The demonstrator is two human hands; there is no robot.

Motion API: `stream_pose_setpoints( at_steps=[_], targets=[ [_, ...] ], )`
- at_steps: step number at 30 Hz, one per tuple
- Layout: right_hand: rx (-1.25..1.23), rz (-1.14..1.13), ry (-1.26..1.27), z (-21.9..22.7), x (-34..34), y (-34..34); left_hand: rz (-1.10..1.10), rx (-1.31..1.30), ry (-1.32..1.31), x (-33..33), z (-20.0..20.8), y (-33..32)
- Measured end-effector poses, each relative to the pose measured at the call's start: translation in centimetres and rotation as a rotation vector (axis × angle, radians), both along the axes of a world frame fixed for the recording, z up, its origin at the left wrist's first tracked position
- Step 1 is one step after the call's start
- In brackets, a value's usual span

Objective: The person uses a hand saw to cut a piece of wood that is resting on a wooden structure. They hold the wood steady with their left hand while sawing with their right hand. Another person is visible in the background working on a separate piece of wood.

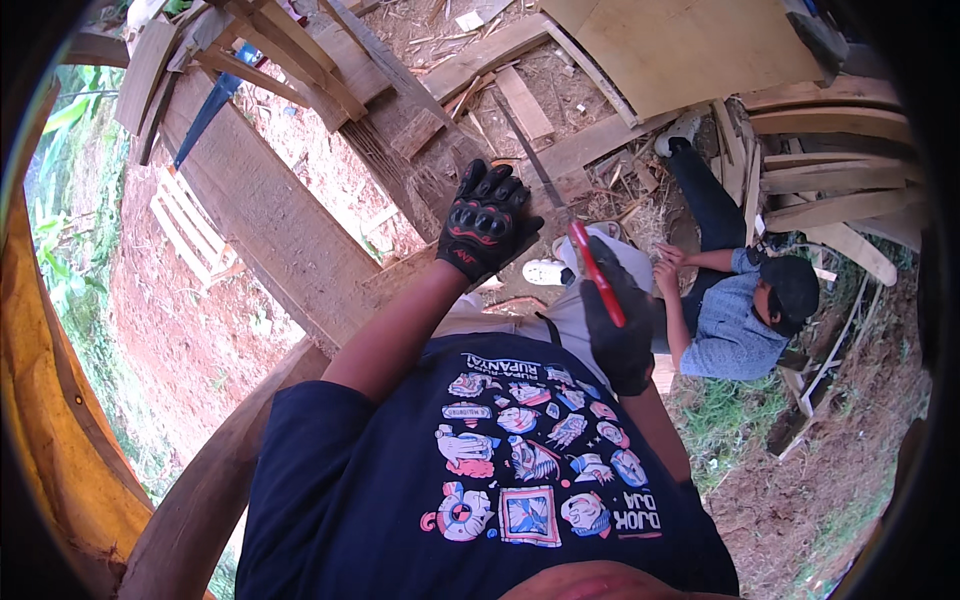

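Observation:
My right hand (622,335), in a dark glove, is closed around the red handle (597,275) of a tool with a long, narrow dark blade (540,170). The blade points away from me, over the wood pieces. My left hand (487,222), in a black glove with hard knuckle guards and red marks, is held back-up beside a weathered wooden board (440,160). Its fingers are bent forward and slightly apart, with nothing visible in them. Whether they touch the board I cannot tell.
A wide plank (270,210) runs along my left, with a handsaw (208,118) near its far end. At right a person (735,315) in a dark cap sits close by. Stacked curved boards (840,150), a plywood sheet (690,50) and wood scraps (525,100) lie around. A thick post (215,460) stands at lower left.

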State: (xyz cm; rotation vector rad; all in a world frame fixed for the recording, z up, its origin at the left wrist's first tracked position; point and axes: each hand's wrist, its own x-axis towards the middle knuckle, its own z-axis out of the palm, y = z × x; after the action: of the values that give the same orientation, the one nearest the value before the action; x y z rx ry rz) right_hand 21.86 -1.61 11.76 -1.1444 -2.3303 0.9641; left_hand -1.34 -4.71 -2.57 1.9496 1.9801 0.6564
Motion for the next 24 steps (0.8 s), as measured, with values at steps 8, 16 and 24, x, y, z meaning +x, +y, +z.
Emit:
stream_pose_setpoints(
  at_steps=[8, 16, 24],
  targets=[
    [0.059, 0.006, 0.064, -2.0, 1.4, 0.2, 0.014, -0.016, 0.083, 0.1, -0.2, 0.0],
    [-0.045, -0.037, -0.031, 1.0, 7.5, -3.1, -0.027, -0.007, 0.108, 0.7, -0.7, -0.9],
    [-0.044, -0.014, -0.281, 5.1, 4.6, -2.1, -0.058, 0.025, 0.038, 0.3, -0.9, -0.6]
  ],
)
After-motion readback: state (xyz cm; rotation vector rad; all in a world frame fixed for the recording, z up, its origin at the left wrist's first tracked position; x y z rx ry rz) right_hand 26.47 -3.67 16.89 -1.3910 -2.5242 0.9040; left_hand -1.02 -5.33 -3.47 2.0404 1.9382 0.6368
